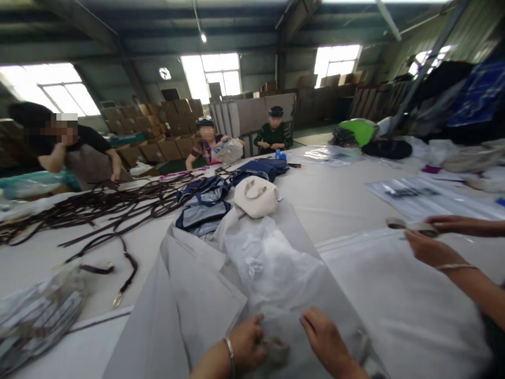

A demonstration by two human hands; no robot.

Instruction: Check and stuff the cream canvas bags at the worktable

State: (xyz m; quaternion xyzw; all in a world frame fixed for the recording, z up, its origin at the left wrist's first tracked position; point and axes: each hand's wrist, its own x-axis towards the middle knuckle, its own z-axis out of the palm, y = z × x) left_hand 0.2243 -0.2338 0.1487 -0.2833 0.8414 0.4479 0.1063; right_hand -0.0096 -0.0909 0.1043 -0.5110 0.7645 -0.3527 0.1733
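Gripping one plastic bag (276, 273), two hands (284, 342)

Clear plastic bag (272, 263) lies flat on the table, crumpled white filling inside. Near end rests under both hands.

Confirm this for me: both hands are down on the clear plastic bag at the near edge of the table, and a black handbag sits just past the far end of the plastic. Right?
Not quite. In the head view the handbag is cream, not black. The rest holds: left hand and right hand rest on the clear plastic bag.
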